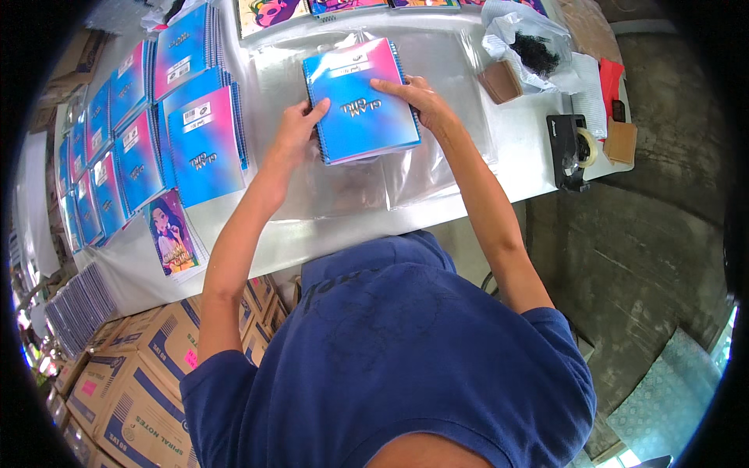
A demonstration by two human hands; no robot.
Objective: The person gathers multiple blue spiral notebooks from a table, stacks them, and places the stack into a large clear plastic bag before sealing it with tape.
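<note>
Both my hands hold a stack of blue-and-pink spiral notebooks (363, 129) above a sheet of clear plastic (437, 168) spread on the white table. My left hand (300, 125) grips the left edge, thumb on the top cover. From the right side my right hand (421, 101) clasps the stack, its thumb lying across the cover and its other fingers mostly hidden beneath. The wire binding shows along the sides of the stack. How many notebooks are in it I cannot tell.
More stacked spiral notebooks (207, 152) cover the table's left side, beside an illustrated cover (173, 234). Illustrated notebooks (271, 14) line the far edge. At right are a black tape dispenser (568, 152) and a white bag with black stringy material (534, 53). Cardboard boxes (144, 398) stand below left.
</note>
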